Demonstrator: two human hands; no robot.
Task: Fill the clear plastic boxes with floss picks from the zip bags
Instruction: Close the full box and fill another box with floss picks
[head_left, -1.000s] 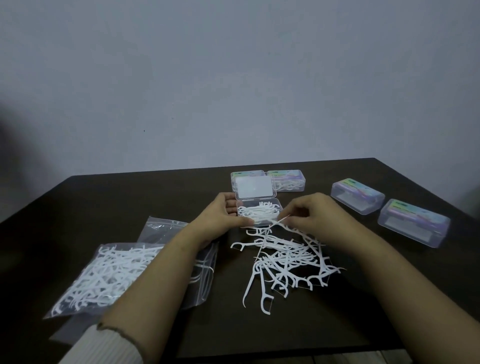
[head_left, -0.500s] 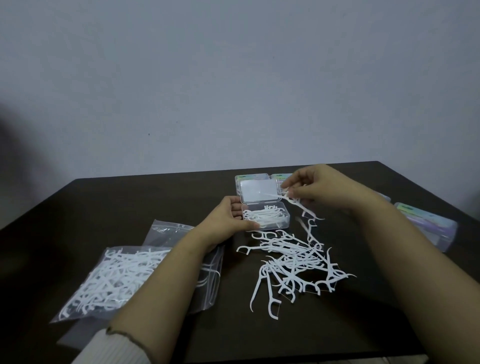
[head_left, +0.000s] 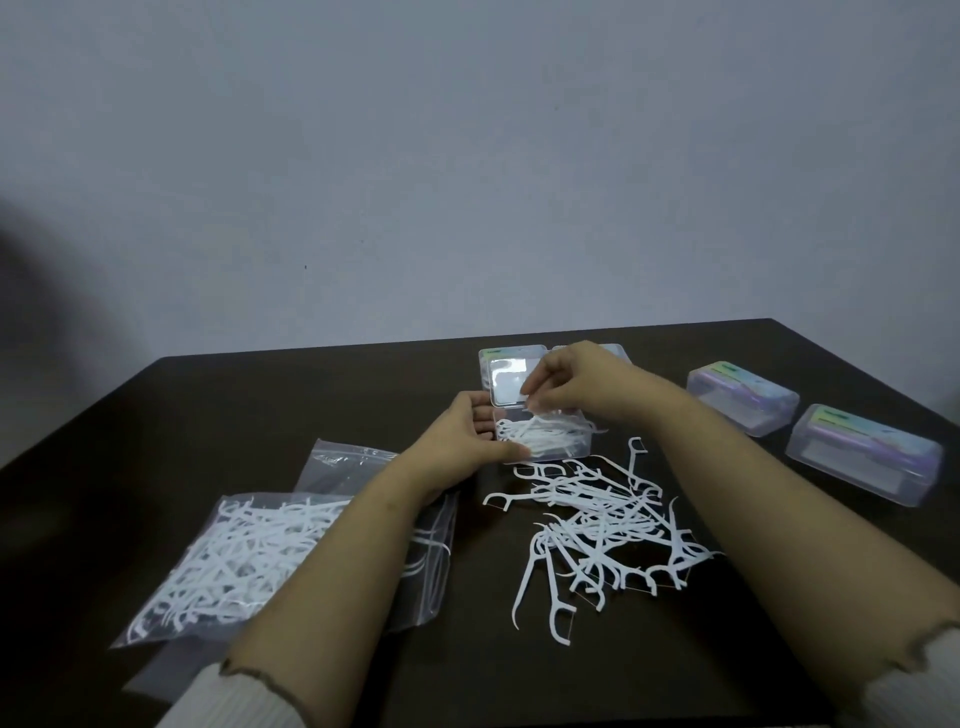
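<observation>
A small clear plastic box (head_left: 569, 449) stands open at the table's middle, its lid (head_left: 506, 389) raised, white floss picks inside. My left hand (head_left: 470, 441) grips the box's left side. My right hand (head_left: 569, 384) hovers over the box and pinches a few floss picks whose ends dip into it. A loose heap of white floss picks (head_left: 597, 525) lies on the dark table just in front of the box. A zip bag full of picks (head_left: 244, 556) lies at the left, partly under my left forearm.
Two closed clear boxes with coloured labels, one (head_left: 743, 397) nearer the middle and one (head_left: 865, 454) at the right edge, sit on the dark table (head_left: 260, 405). Another box (head_left: 488, 358) stands behind the open one. A second zip bag (head_left: 343, 462) lies under the full one.
My right hand picked floss picks off the heap, lifted them toward the lid, and now lowers them into the open box. My left hand stayed on the box.
</observation>
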